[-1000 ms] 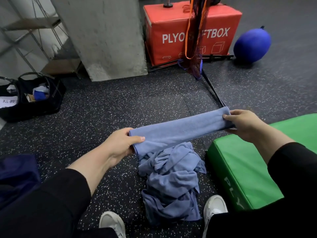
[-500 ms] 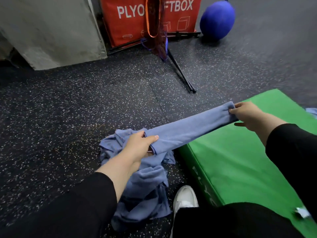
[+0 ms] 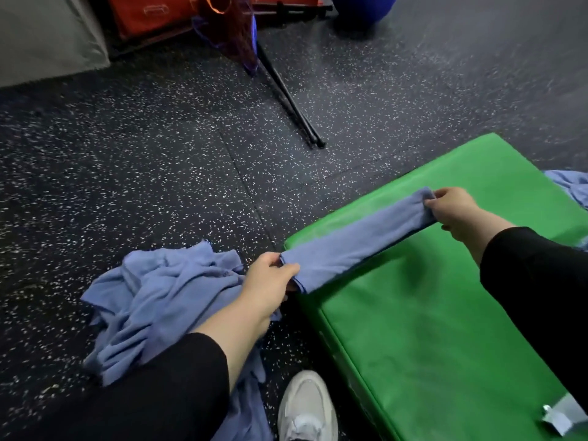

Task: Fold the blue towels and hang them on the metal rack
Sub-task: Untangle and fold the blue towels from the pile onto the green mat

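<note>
A folded blue towel (image 3: 359, 241), narrowed to a long strip, stretches taut over the near corner of a green padded mat (image 3: 445, 313); whether it touches the mat's top cannot be told. The left hand (image 3: 270, 281) pinches its near end between thumb and curled fingers, just beside the mat's edge. The right hand (image 3: 451, 208) grips the far end, fingers curled round the cloth, above the mat's middle. On the speckled dark floor (image 3: 159, 154) to the left lies a crumpled pile of blue towels (image 3: 159, 300), partly under the left forearm. More blue cloth (image 3: 572, 186) shows past the mat's far edge. A white shoe (image 3: 307, 409) stands between pile and mat. Thin black rods (image 3: 286, 97) run across the floor farther off.
</note>
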Demonstrator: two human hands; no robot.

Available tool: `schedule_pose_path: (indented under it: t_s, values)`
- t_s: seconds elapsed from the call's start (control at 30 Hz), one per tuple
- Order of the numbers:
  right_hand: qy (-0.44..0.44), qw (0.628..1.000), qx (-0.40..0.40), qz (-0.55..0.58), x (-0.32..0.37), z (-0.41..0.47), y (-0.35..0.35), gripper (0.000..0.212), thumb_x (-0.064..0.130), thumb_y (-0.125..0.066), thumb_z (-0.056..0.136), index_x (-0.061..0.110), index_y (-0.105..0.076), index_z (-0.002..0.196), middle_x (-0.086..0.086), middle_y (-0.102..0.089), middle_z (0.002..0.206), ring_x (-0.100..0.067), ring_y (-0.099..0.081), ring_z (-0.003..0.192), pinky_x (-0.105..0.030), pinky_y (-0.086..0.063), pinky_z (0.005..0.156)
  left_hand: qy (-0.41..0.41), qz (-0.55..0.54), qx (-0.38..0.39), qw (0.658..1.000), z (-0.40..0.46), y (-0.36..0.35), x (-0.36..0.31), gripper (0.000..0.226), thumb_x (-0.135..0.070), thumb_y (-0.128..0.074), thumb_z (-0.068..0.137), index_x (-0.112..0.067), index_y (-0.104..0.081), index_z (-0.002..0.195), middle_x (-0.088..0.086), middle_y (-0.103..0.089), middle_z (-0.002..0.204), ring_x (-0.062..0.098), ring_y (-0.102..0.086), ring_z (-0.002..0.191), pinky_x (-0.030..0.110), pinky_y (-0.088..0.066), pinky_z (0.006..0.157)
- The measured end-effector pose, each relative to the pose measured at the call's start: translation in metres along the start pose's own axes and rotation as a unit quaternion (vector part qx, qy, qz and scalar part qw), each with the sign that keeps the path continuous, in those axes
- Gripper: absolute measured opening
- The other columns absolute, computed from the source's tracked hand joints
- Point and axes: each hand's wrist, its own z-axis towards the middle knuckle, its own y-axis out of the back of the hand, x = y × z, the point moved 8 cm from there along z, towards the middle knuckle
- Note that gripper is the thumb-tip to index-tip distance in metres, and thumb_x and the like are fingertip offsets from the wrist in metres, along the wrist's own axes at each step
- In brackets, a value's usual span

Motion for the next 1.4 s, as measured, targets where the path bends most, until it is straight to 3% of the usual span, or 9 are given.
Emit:
schedule_pose_path:
  t_s: [0.07, 0.13, 0.2, 0.4, 0.57, 0.8, 1.03, 1.17, 1.4]
  values:
    - [0.004, 1.0, -0.014, -0.028, 0.004, 0.018, 0.001, 0.03, 0.007, -0.054, 0.1, -0.004, -0.06, 0.128, -0.017, -0.06, 0.104, -0.022, -0.051, 0.066, -0.027, -0.04, 0.056, -0.01, 0.016, 0.002, 1.0, 0.015, -0.008, -0.004, 0.011, -0.022, -0.071, 0.091, -0.016, -0.065, 0.098, 0.001, -0.062, 0.08, 0.017, -0.052, 0.063, 0.026, -0.042, 0.054]
    - [0.01, 0.997, -0.033, -0.063, 0.012, 0.028, 0.004, 0.042, 0.016, -0.063, 0.097, 0.0, -0.055, 0.135, -0.022, -0.063, 0.121, -0.036, -0.063, 0.097, -0.037, -0.053, 0.084, -0.015, 0.077, -0.012, 0.997, 0.032, -0.01, -0.005, 0.03, -0.03, -0.071, 0.09, -0.017, -0.064, 0.115, 0.001, -0.066, 0.095, 0.02, -0.062, 0.079, 0.032, -0.051, 0.071]
    - [0.022, 0.979, -0.075, -0.19, 0.021, 0.027, 0.005, 0.054, 0.028, -0.067, 0.094, 0.012, -0.049, 0.143, -0.019, -0.054, 0.14, -0.039, -0.052, 0.127, -0.049, -0.044, 0.105, -0.023, 0.199, -0.082, 0.976, 0.041, -0.001, -0.009, 0.041, -0.031, -0.066, 0.091, -0.021, -0.057, 0.13, 0.006, -0.063, 0.118, 0.028, -0.063, 0.102, 0.036, -0.051, 0.088]
    - [0.245, 0.943, -0.042, -0.223, 0.062, -0.056, -0.08, 0.053, 0.038, -0.059, 0.096, 0.01, -0.051, 0.14, -0.014, -0.05, 0.145, -0.036, -0.048, 0.132, -0.051, -0.044, 0.104, -0.292, 0.526, -0.064, 0.796, -0.003, -0.048, -0.038, 0.057, -0.029, -0.053, 0.095, -0.024, -0.041, 0.151, 0.003, -0.036, 0.158, 0.027, -0.036, 0.142, 0.046, -0.03, 0.114]
    - [0.237, 0.929, 0.068, -0.275, 0.036, -0.081, -0.139, 0.07, 0.049, -0.042, 0.103, 0.008, -0.023, 0.157, -0.01, -0.016, 0.167, -0.028, -0.016, 0.154, -0.054, -0.022, 0.12, -0.27, 0.652, 0.078, 0.704, -0.004, -0.072, -0.002, 0.06, -0.037, -0.039, 0.106, -0.019, -0.019, 0.159, 0.0, -0.004, 0.171, 0.019, -0.003, 0.157, 0.053, -0.007, 0.125]
    - [0.279, 0.924, 0.072, -0.251, 0.083, -0.113, -0.142, 0.062, 0.043, -0.046, 0.103, 0.015, -0.03, 0.155, -0.008, -0.016, 0.167, -0.027, -0.016, 0.154, -0.054, -0.022, 0.12, -0.258, 0.61, 0.055, 0.747, -0.023, -0.011, -0.027, 0.038, -0.032, -0.043, 0.105, -0.018, -0.052, 0.138, 0.002, -0.044, 0.154, 0.021, -0.037, 0.144, 0.04, -0.034, 0.11]
    - [0.462, 0.793, 0.2, -0.342, 0.212, -0.25, -0.191, 0.033, 0.034, -0.052, 0.098, 0.011, -0.058, 0.121, -0.013, -0.06, 0.13, -0.034, -0.058, 0.119, -0.04, -0.048, 0.093, -0.193, 0.569, -0.042, 0.798, -0.061, 0.149, -0.041, 0.032, -0.026, -0.048, 0.1, -0.016, -0.059, 0.128, 0.004, -0.061, 0.132, 0.031, -0.058, 0.12, 0.044, -0.05, 0.093]
    - [0.48, 0.699, 0.261, -0.461, 0.252, -0.33, -0.225, 0.04, 0.037, -0.054, 0.097, 0.016, -0.058, 0.131, -0.012, -0.065, 0.126, -0.034, -0.062, 0.114, -0.031, -0.049, 0.087, -0.161, 0.585, -0.088, 0.79, -0.097, 0.241, -0.038, 0.03, -0.027, -0.05, 0.099, -0.016, -0.06, 0.126, 0.01, -0.062, 0.125, 0.035, -0.06, 0.115, 0.044, -0.051, 0.092]
    - [0.465, 0.725, 0.265, -0.434, 0.259, -0.384, -0.31, 0.039, 0.025, -0.053, 0.099, 0.015, -0.055, 0.136, -0.009, -0.059, 0.136, -0.031, -0.056, 0.121, -0.035, -0.046, 0.097, -0.048, 0.598, -0.026, 0.8, -0.114, 0.328, 0.021, 0.029, -0.032, -0.049, 0.1, -0.012, -0.063, 0.116, 0.013, -0.067, 0.117, 0.033, -0.062, 0.106, 0.035, -0.044, 0.078]
